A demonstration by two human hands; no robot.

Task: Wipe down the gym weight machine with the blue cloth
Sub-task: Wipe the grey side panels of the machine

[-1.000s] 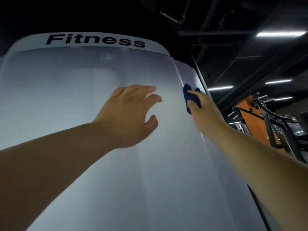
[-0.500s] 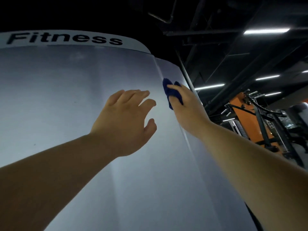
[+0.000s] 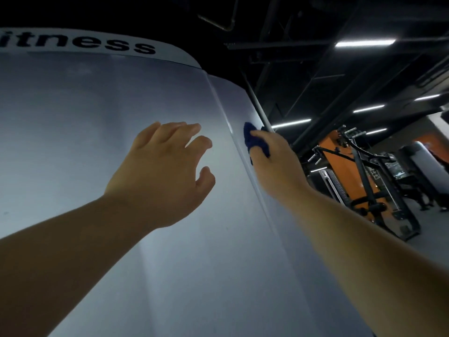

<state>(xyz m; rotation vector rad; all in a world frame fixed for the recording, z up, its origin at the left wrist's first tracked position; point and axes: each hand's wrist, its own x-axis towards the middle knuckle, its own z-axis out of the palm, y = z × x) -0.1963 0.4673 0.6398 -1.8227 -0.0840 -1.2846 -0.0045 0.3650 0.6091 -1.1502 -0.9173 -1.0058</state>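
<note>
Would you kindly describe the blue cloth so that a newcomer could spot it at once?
Start at the big pale panel lettered "itness" along its top. Follow its right edge to the right hand; the cloth is bunched in its grip. It is the only dark blue thing there.

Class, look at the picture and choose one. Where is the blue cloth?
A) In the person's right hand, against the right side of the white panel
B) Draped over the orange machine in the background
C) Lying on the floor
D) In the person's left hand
A: the blue cloth is bunched in the right hand, against the right side of the white panel; the left hand holds nothing.
</note>
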